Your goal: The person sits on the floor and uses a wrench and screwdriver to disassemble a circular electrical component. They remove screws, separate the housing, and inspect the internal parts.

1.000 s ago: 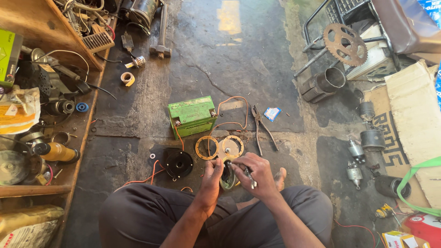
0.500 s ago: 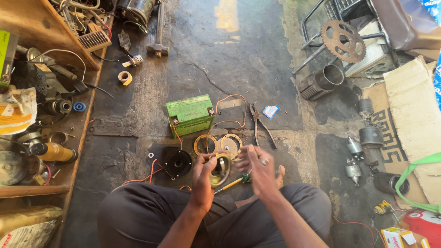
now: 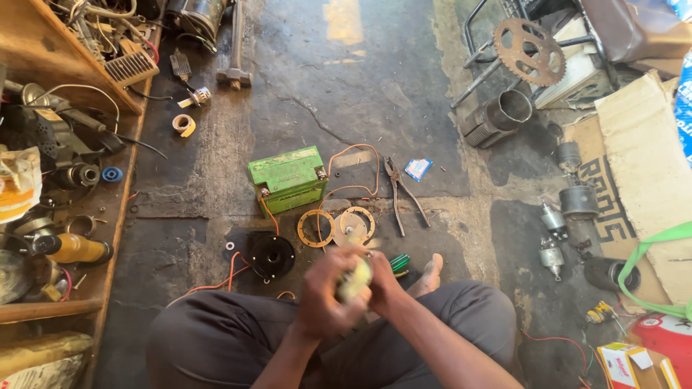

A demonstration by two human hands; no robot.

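Note:
My left hand (image 3: 323, 294) and my right hand (image 3: 386, 284) are clasped together above my lap around a small yellowish round part (image 3: 355, 281), which is blurred by motion. Just right of my hands a green-handled screwdriver (image 3: 398, 263) lies on the floor beside my bare foot (image 3: 431, 274). In front of my hands lie two flat copper-coloured rings (image 3: 315, 228) (image 3: 357, 223) and a black round motor part (image 3: 272, 254) with red wires. A green battery (image 3: 287, 176) sits behind them, with orange wires running from it.
Pliers (image 3: 400, 191) lie right of the battery. A wooden shelf (image 3: 94, 216) cluttered with parts runs along the left. A rusty sprocket (image 3: 530, 50), metal cylinders (image 3: 504, 112), small motors (image 3: 555, 223) and cardboard (image 3: 641, 166) fill the right side.
My hands have drawn back from the floor toward my lap, lifting the round part with them. The right hand has let go of the screwdriver, which now lies on the floor.

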